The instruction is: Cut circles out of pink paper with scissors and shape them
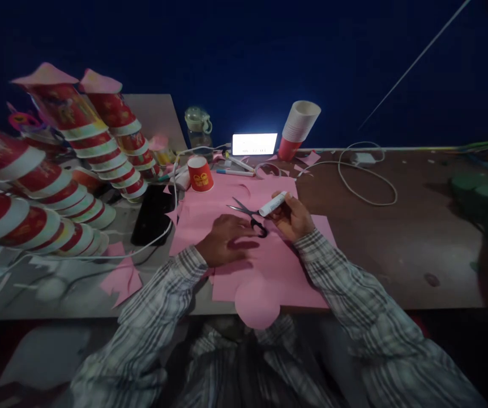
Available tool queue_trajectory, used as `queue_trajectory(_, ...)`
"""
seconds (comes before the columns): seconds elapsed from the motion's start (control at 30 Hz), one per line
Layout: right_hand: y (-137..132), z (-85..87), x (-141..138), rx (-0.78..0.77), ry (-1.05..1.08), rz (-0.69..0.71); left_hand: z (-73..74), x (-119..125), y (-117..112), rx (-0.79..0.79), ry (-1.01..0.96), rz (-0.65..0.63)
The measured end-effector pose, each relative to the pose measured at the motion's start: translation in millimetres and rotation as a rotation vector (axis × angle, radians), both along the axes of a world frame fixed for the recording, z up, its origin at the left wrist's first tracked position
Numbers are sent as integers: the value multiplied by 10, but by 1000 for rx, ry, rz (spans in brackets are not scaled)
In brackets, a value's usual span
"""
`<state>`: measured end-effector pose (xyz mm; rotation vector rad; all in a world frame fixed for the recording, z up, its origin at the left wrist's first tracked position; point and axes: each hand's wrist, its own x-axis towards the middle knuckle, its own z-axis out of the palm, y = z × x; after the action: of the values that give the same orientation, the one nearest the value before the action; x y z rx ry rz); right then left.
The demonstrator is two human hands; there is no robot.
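My right hand (294,219) is closed around a white glue stick (272,204), which points to the left above the pink paper. My left hand (226,241) has its fingers stretched out over the pink paper sheets (307,286), slightly blurred. Whether it touches them I cannot tell. Between my hands lie scissors (239,209) with black handles, their blades apart and pointing left. A round pink paper piece (257,305) overhangs the table's front edge, close to my body. Behind the left hand, a red paper cup (200,174) stands upside down on the pink paper.
Stacked red-and-white cup towers (95,150), some with pink cone tops, crowd the left. A black phone (153,218) and pink scraps (122,277) lie nearby. At the back are a bottle (198,127), a lit screen (255,144), stacked cups (299,124) and a white cable (367,199).
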<state>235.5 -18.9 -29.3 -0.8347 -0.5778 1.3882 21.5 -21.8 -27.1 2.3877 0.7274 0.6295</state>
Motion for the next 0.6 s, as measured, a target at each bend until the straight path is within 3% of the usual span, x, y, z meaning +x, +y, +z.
queue_trajectory(0.07, -3, 7, 7, -4, -22, 8, -22, 33, -107, 55, 101, -208)
queue_trajectory(0.13, -1, 10, 19, 5, -31, 18, -66, 67, -190, 83, 193, -290)
queue_trajectory(0.4, 9, -1, 47, 32, -57, 16, -104, 110, -140, 180, 234, -245)
queue_trajectory(0.6, 10, 0, 52, 33, -39, 31, -24, 126, -119, -32, 95, -229)
